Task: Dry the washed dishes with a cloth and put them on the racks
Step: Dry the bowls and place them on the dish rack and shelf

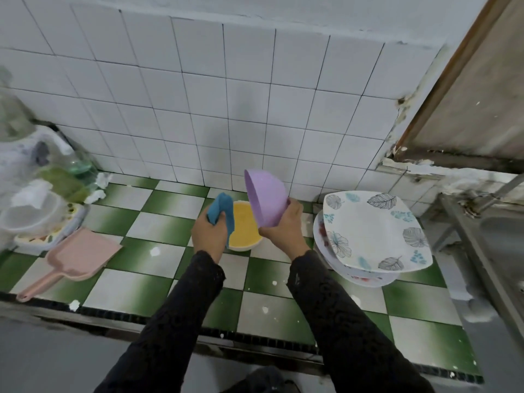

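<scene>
My right hand [283, 228] grips the purple bowl [266, 197] by its rim, fingers curled round the lower edge, and holds it up off the counter [136, 282], tipped on its side so the opening faces left toward my other hand. My left hand [208, 233] is closed around a blue cloth [223, 212], which bunches up above my fist and hangs down along the thumb side; the cloth is just beside the bowl but not touching it. Behind and between my hands, a bowl with a yellow inside [244, 231] sits upright on the green and white checked tiles. To my right a stack of plates [374, 231] rests on the counter, the top one square-ish and white with leaf patterns, tilted on the rounder ones beneath. Further right is the edge of a metal sink [493, 239]. On the left lies a pink dustpan [82, 255], and beyond it a cluster of white tubs [31, 217] stands by the white tiled wall [198, 109].
</scene>
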The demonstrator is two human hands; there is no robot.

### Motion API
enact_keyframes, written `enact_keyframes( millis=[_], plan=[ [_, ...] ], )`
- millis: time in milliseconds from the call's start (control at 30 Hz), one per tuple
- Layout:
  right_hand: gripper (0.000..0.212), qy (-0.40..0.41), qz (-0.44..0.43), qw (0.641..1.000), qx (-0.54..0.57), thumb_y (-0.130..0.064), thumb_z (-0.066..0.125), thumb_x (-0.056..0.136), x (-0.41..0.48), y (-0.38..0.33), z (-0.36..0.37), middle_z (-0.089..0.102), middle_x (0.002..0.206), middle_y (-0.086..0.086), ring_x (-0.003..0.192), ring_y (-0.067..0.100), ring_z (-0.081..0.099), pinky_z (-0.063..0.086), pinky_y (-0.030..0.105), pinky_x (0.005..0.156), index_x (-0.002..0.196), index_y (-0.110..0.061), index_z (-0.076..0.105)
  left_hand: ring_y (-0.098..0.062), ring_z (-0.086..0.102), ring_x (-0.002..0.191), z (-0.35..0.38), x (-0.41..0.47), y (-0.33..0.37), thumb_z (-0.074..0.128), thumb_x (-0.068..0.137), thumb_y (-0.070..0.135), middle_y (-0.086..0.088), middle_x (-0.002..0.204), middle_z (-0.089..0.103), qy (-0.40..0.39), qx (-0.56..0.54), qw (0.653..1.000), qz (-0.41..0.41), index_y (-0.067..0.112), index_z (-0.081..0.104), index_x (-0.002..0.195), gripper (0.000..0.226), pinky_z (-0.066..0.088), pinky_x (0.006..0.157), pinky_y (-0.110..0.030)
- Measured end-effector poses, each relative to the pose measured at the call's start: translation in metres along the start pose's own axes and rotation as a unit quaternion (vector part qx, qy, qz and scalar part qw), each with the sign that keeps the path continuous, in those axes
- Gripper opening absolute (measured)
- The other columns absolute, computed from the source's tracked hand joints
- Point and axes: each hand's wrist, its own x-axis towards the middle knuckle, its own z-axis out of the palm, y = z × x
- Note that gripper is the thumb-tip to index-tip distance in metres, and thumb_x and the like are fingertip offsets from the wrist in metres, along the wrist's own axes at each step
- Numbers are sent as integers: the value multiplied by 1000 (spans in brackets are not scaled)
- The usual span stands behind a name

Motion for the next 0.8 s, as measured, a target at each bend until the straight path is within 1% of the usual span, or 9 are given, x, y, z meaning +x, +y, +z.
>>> enact_keyframes(
  millis=[100,200,300,367,433,533,633,733,800],
  plan=[
    [101,17,3,1000,13,-10,88,67,0,-3,-1,27,136,6,120,21,34,44,34,101,144,-6,23,-21,58,88,-4,5,-3,55,98,18,-6,96,64,-4,-5,1000,4,19,59,106,10,46,71,-26],
    [105,27,28,994,101,-6,90,65,-2,1,-4,26,136,5,121,20,36,45,32,103,145,-8,21,-18,57,86,-5,8,-4,55,99,17,-4,96,62,-1,-18,1000,4,20,58,108,10,46,69,-20],
    [102,14,90,960,265,0,87,68,-11,8,-9,33,136,8,124,29,45,56,48,97,143,-15,20,-7,53,75,-2,6,-3,53,100,15,-4,94,59,5,-31,999,11,13,59,117,18,43,51,-5],
    [92,-24,123,924,361,9,78,77,-20,11,-14,37,132,4,122,29,49,59,47,92,140,-23,18,-4,53,75,2,5,-5,52,101,15,-7,100,61,5,-36,999,14,9,58,125,25,42,52,-3],
    [92,-49,133,898,415,13,72,81,-29,19,-19,39,130,0,121,31,52,59,46,90,141,-29,16,-7,56,79,7,4,-5,52,101,16,-10,107,63,8,-50,999,16,9,57,131,31,47,57,-6],
    [94,-80,166,852,490,14,71,80,-36,29,-21,42,136,7,118,40,59,59,53,88,145,-31,20,-21,62,93,20,-2,-3,55,100,17,-9,113,66,9,-62,998,26,18,57,134,34,57,81,-27],
    [92,-113,199,804,549,8,74,72,-41,36,-24,41,147,21,111,48,62,57,60,85,144,-27,29,-18,61,101,37,-10,3,57,94,0,-1,114,65,-42,-22,991,127,20,59,133,44,51,90,-20],
    [84,-155,187,773,586,9,66,72,-44,45,-33,41,149,26,110,52,60,54,65,88,145,-22,36,-32,57,123,58,-5,-8,61,80,-13,-15,131,62,-94,185,925,318,6,60,132,55,45,107,-44],
    [84,-159,168,764,602,12,58,71,-45,48,-38,42,149,26,117,53,57,51,68,92,147,-20,40,-33,47,134,66,-2,-11,62,83,-3,-16,141,55,-151,321,872,337,6,56,136,54,33,115,-46]
  ],
)
